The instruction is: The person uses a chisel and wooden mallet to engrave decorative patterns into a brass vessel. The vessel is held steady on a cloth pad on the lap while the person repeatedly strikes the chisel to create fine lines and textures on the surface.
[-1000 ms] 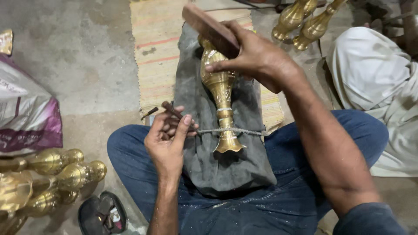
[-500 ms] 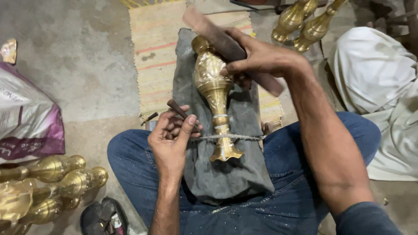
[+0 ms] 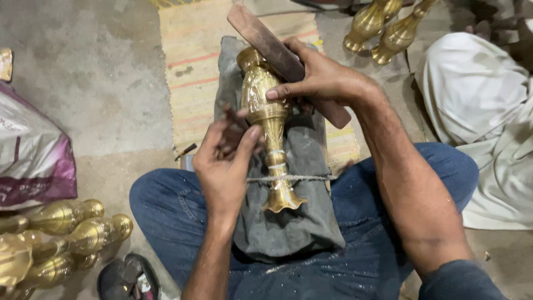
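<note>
Brass vase (image 3: 267, 116) lies lengthwise on a grey cloth (image 3: 300, 222) over the lap, a cord (image 3: 308, 178) crossing its stem just under the left hand (image 3: 225, 166). Right hand (image 3: 322, 78) is clamped around a flat wooden mallet (image 3: 261, 36), fingertips pressing the vase's belly. Left hand's fingers are pinched together beside the neck, seemingly on a thin tool, though blur hides it.

One brass vase (image 3: 269, 119) lies on one grey cloth (image 3: 288, 222); two more vases (image 3: 386, 25) stand beyond, several (exact count unclear) piled at left (image 3: 61, 233). One wooden block (image 3: 277, 53), one cord (image 3: 300, 178), one striped mat (image 3: 191, 66), one plastic bag (image 3: 30, 161).
</note>
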The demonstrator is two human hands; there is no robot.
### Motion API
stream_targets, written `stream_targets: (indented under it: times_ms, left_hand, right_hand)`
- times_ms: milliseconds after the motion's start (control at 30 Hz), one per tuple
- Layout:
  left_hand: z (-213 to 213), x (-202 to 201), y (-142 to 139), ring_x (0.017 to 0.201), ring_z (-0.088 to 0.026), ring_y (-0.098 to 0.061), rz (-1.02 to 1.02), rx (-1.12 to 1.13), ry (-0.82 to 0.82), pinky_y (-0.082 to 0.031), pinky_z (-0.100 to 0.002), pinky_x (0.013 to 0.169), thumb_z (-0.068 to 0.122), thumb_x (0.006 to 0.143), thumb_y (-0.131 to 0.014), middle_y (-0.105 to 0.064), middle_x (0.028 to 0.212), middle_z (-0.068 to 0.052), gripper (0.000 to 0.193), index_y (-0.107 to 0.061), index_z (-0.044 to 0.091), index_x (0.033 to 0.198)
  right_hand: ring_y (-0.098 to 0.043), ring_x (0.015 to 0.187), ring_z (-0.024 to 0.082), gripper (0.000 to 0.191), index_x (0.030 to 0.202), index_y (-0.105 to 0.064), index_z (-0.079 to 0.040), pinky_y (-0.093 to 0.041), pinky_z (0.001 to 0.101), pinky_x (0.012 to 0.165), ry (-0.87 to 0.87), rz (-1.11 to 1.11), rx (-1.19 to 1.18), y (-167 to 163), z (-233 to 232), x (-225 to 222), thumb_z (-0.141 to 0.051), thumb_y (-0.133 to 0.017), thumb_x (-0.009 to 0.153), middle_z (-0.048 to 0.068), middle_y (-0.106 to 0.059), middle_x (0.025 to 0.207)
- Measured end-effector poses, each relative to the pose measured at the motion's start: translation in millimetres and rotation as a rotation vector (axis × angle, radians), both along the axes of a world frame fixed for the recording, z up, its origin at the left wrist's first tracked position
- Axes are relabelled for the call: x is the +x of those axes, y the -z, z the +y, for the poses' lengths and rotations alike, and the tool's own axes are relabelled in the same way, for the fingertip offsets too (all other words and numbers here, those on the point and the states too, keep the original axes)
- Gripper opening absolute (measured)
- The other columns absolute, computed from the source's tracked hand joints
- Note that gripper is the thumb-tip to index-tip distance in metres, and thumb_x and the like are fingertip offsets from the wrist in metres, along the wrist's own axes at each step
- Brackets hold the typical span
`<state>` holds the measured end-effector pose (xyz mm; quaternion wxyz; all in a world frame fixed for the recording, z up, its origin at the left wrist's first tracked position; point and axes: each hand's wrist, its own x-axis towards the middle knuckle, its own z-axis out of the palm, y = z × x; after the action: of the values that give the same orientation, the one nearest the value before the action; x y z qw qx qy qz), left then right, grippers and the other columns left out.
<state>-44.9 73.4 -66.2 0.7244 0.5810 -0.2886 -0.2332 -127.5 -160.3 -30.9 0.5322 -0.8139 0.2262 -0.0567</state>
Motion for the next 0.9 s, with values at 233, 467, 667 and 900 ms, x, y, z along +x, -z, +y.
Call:
stream_targets:
  times_ms: [233, 467, 667, 900]
  left_hand:
    - [-29, -6, -7, 0.089, -0.011, -0.075, -0.463, 0.037, -0.070, -0.063, -0.024, 0.077, 0.001, 0.095, -0.081, -0.075, 0.100, -0.008, 0.038, -0.066, 0.000, 0.129]
    - [-23, -6, 0, 0.104, -0.016, -0.079, -0.414, -0.040, -0.067, -0.065, -0.029, 0.096, -0.003, 0.102, -0.077, -0.079, 0.115, -0.012, 0.032, -0.064, -0.001, 0.131]
    - [-23, -1, 1, 0.086, -0.013, -0.078, -0.686, 0.049, -0.144, -0.065, -0.026, 0.078, 0.000, 0.091, -0.086, -0.078, 0.099, -0.008, 0.034, -0.067, -0.001, 0.119]
    - [-20, -1, 3, 0.087, -0.013, -0.078, -0.738, 0.054, -0.143, -0.065, -0.025, 0.076, 0.003, 0.094, -0.087, -0.077, 0.096, -0.007, 0.027, -0.067, 0.003, 0.112]
  right_hand:
    - [-0.067, 0.063, 0.019, 0.082, 0.147, -0.043, -0.010, -0.053, 0.0373, 0.054, 0.147, 0.098, -0.307, -29, 20, -17, -0.046, -0.082, 0.085, 0.012, -0.069, 0.092]
    - [-0.064, 0.095, 0.036, 0.049, 0.130, -0.054, -0.005, -0.052, 0.0458, 0.078, -0.102, -0.249, -0.978, -54, 15, -42, -0.008, -0.078, 0.087, 0.019, -0.062, 0.107]
    - [-0.064, 0.095, 0.027, 0.025, 0.118, -0.066, -0.009, -0.047, 0.0412, 0.079, -0.029, -0.293, -1.379, -74, 16, -49, -0.014, -0.079, 0.097, 0.007, -0.063, 0.100]
    - [-0.065, 0.100, 0.021, 0.019, 0.114, -0.068, -0.011, -0.047, 0.0372, 0.083, 0.070, -0.237, -1.528, -74, 28, -62, -0.015, -0.076, 0.097, 0.001, -0.064, 0.101]
